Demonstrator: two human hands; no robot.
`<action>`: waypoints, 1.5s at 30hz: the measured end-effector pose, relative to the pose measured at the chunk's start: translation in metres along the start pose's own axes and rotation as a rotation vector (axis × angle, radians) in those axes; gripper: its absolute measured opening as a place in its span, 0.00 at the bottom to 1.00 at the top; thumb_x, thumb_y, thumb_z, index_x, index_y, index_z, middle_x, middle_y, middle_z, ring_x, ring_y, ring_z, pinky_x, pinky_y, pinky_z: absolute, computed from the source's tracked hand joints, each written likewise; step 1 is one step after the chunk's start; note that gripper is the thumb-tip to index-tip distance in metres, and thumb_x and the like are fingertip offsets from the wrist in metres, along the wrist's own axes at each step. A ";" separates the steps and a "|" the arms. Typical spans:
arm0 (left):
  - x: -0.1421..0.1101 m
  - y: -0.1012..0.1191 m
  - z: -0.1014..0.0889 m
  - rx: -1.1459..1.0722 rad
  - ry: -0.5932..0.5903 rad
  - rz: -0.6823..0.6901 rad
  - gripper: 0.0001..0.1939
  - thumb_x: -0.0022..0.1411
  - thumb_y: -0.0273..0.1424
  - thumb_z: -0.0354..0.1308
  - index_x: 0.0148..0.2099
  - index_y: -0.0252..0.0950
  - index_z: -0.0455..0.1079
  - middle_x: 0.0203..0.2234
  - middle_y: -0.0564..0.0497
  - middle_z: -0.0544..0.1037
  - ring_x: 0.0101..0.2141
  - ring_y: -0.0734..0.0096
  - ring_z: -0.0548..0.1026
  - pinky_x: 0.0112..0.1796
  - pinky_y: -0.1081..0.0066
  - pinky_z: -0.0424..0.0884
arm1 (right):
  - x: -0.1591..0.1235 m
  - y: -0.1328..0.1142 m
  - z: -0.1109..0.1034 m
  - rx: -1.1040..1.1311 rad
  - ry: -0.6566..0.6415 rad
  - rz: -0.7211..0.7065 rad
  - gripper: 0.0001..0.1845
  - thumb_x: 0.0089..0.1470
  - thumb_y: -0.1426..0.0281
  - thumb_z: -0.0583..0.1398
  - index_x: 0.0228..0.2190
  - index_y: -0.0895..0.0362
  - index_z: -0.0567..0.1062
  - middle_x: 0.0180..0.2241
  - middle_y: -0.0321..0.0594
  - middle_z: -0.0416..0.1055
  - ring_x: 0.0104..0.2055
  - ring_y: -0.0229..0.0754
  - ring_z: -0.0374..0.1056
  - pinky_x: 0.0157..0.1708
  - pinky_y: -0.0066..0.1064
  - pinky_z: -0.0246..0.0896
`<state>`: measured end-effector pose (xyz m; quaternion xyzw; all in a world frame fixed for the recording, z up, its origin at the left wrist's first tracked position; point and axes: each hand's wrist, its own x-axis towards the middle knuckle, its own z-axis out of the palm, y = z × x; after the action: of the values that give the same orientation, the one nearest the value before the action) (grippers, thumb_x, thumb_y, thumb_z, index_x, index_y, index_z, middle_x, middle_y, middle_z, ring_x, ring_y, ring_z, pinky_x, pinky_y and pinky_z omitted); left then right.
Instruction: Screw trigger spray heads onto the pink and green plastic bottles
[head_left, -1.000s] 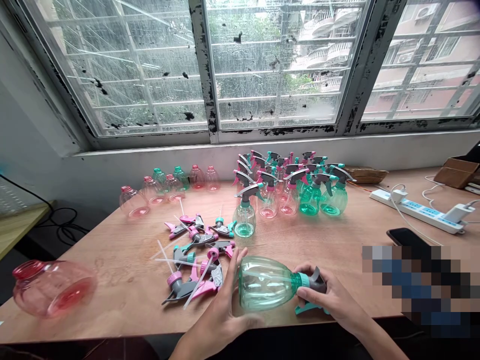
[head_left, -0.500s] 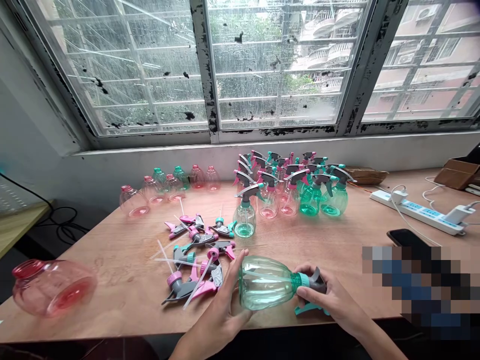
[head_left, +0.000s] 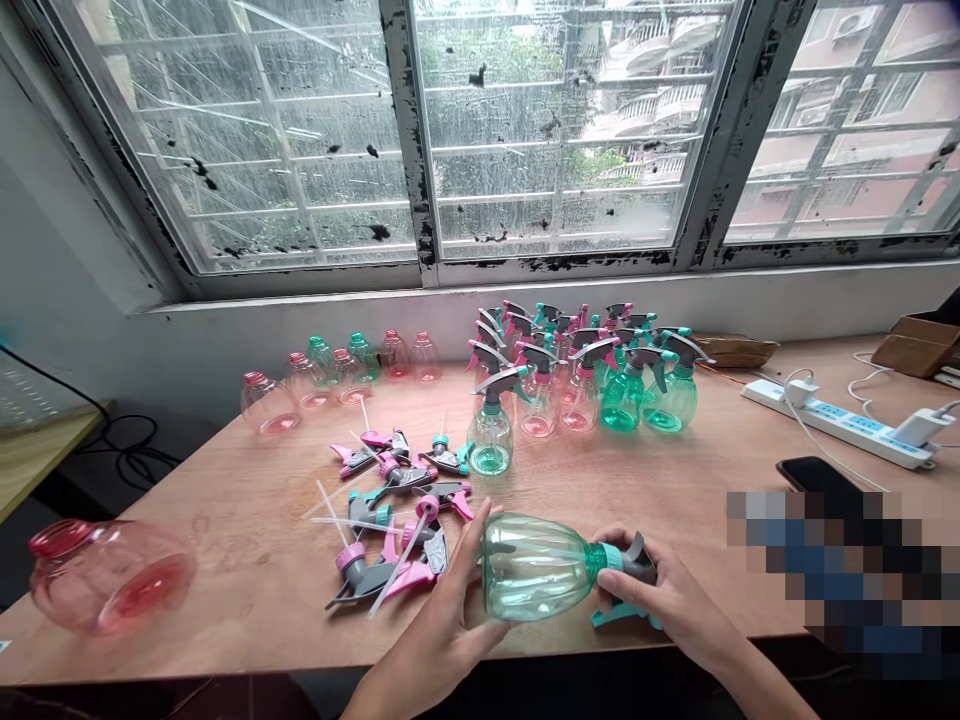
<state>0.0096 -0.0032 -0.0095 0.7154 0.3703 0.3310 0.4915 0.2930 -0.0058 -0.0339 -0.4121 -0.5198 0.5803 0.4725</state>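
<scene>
My left hand (head_left: 442, 630) cups a clear green plastic spray bottle (head_left: 532, 568) held on its side, while my right hand (head_left: 667, 600) grips its grey-and-teal trigger head (head_left: 637, 565). Loose pink-and-grey spray triggers (head_left: 390, 560) lie just left of my left hand on the wooden worktop (head_left: 225, 590).

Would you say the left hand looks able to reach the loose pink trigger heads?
Probably yes: the left hand lies right beside the loose pink trigger heads with nothing between, though it is cupping the green plastic bottle and would likely need to let go first.
</scene>
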 end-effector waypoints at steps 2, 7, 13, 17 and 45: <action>0.000 0.000 0.000 0.013 0.012 -0.006 0.48 0.65 0.30 0.63 0.75 0.54 0.35 0.74 0.53 0.44 0.72 0.53 0.42 0.70 0.55 0.43 | 0.001 0.001 0.000 0.002 0.009 -0.003 0.18 0.54 0.59 0.70 0.40 0.58 0.75 0.23 0.35 0.78 0.27 0.42 0.74 0.34 0.35 0.70; -0.001 0.001 0.001 -0.013 -0.006 -0.101 0.56 0.59 0.32 0.69 0.75 0.49 0.33 0.75 0.53 0.39 0.72 0.53 0.37 0.70 0.55 0.39 | 0.001 0.001 0.002 0.026 0.013 -0.004 0.19 0.51 0.60 0.72 0.39 0.58 0.76 0.23 0.34 0.77 0.27 0.42 0.74 0.32 0.35 0.70; -0.001 -0.002 0.000 0.057 -0.008 -0.049 0.53 0.62 0.29 0.65 0.75 0.54 0.32 0.75 0.55 0.39 0.72 0.54 0.36 0.70 0.54 0.38 | 0.001 0.000 0.001 -0.008 0.025 -0.001 0.20 0.53 0.58 0.70 0.40 0.58 0.74 0.23 0.35 0.78 0.28 0.44 0.73 0.34 0.38 0.68; -0.001 0.000 0.000 0.102 0.002 -0.002 0.49 0.66 0.27 0.60 0.74 0.54 0.32 0.74 0.55 0.40 0.72 0.55 0.33 0.70 0.53 0.39 | 0.000 0.001 0.001 -0.039 0.039 0.006 0.21 0.53 0.57 0.69 0.41 0.58 0.74 0.22 0.36 0.78 0.28 0.46 0.73 0.34 0.40 0.67; 0.001 0.004 0.001 0.033 0.027 -0.106 0.52 0.61 0.34 0.68 0.75 0.50 0.38 0.75 0.52 0.38 0.72 0.52 0.32 0.69 0.52 0.34 | 0.001 -0.003 0.004 0.000 0.043 -0.002 0.21 0.51 0.56 0.70 0.39 0.57 0.75 0.23 0.34 0.77 0.27 0.45 0.73 0.33 0.39 0.69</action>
<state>0.0116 -0.0039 -0.0060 0.6984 0.4196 0.3079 0.4913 0.2897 -0.0058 -0.0302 -0.4237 -0.5100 0.5709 0.4842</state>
